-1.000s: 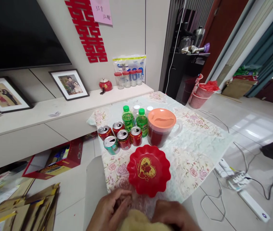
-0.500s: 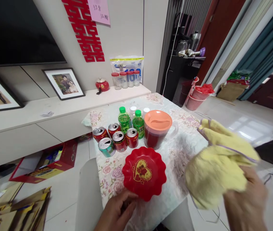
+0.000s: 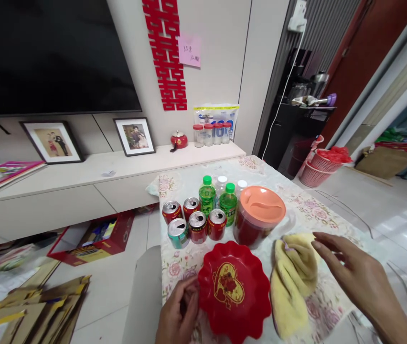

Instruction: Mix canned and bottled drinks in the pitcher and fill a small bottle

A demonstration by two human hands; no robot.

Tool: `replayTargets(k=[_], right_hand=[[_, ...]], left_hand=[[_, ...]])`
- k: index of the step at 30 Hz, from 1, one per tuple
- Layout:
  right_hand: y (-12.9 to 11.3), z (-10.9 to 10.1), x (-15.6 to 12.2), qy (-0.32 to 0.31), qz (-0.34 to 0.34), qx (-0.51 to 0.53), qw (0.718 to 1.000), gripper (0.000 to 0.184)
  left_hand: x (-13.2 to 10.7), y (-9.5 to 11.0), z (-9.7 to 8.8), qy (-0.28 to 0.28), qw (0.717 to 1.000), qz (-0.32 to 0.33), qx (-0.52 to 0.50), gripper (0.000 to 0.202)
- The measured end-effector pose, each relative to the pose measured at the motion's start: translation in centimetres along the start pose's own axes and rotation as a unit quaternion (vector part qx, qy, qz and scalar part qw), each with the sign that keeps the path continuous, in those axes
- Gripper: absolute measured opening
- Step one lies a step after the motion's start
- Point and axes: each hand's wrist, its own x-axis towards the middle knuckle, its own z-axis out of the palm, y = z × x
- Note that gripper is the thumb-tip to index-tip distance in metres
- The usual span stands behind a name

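Observation:
A red scalloped plate (image 3: 241, 306) with a gold heart print lies near the table's front edge. At its left rim is my left hand (image 3: 181, 308), fingers curled and closed on the edge; the fingertips are partly hidden. My right hand (image 3: 356, 272) is open, its fingers stretched out just beside a crumpled yellow towel (image 3: 293, 282). That towel rests on the table right of the plate. Behind the plate stands a clear pitcher (image 3: 250, 229) of dark red liquid with an orange lid (image 3: 262, 204).
Several opened drink cans (image 3: 197, 228) stand left of the pitcher, with green-capped bottles (image 3: 208, 196) and white-capped bottles behind. A flowered cloth (image 3: 318, 210) covers the table. Red-lidded jars (image 3: 208, 135) and framed photos (image 3: 135, 137) line the cabinet. Flattened cardboard (image 3: 35, 310) lies at lower left.
My right hand has set the yellow towel down on the table and let go of it. My left hand stays at the plate's left rim. The view has swung left.

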Motion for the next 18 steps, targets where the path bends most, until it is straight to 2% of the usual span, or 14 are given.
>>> replayTargets(k=[3,5,6,10,12,15,18], right_hand=[[-5.5,-0.6,4.1,0.021,-0.154,-0.012,0.988,0.047],[-9.1,0.1,7.5,-0.030,-0.222,-0.069,0.972,0.043],[-10.8,0.8,9.3,-0.052,-0.234,-0.090,0.967,0.039],[-16.1,4.8,15.7,-0.170,-0.244,-0.169,0.940,0.023],[-17.8,7.0,17.7,-0.232,-0.227,-0.212,0.922,0.028],[-19.5,9.5,18.6,-0.310,-0.200,-0.267,0.890,0.036],[-20.2,10.9,18.2,-0.353,-0.174,-0.305,0.867,0.036]], left_hand=[[0.6,-0.9,0.6,0.078,0.997,0.025,0.006,0.055],[0.9,-1.6,0.6,0.108,0.993,0.041,0.008,0.055],[1.0,-1.9,0.6,0.113,0.993,0.045,0.011,0.054],[1.3,-3.0,0.5,0.120,0.991,0.053,0.019,0.050],[1.4,-3.4,0.7,0.133,0.989,0.060,0.016,0.048],[1.4,-3.8,1.2,0.136,0.988,0.069,0.012,0.048],[1.3,-4.2,1.2,0.130,0.989,0.069,0.010,0.048]])
